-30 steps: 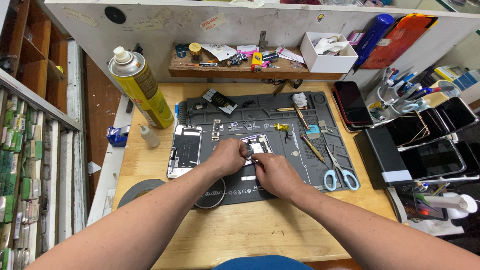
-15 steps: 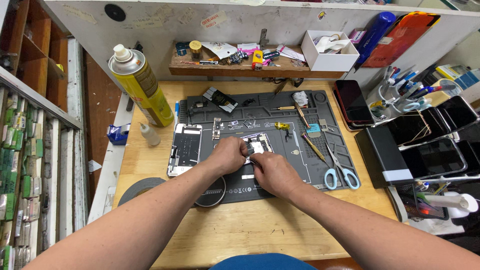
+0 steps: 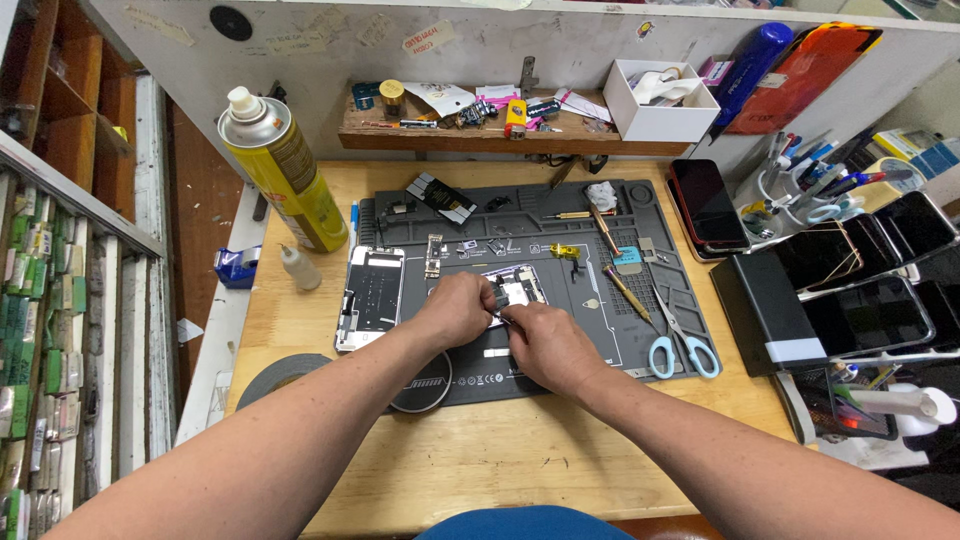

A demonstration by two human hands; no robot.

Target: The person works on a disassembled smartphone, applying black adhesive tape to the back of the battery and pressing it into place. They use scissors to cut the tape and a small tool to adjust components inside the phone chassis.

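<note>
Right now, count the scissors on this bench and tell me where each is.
2. One blue-handled pair of scissors lies on the mat's right edge; another pair stands in the pen cup at right. More may hide among the pens.

A single head-worn view looks steeply down, from close above, onto the wooden workbench (image 3: 480, 460).
</note>
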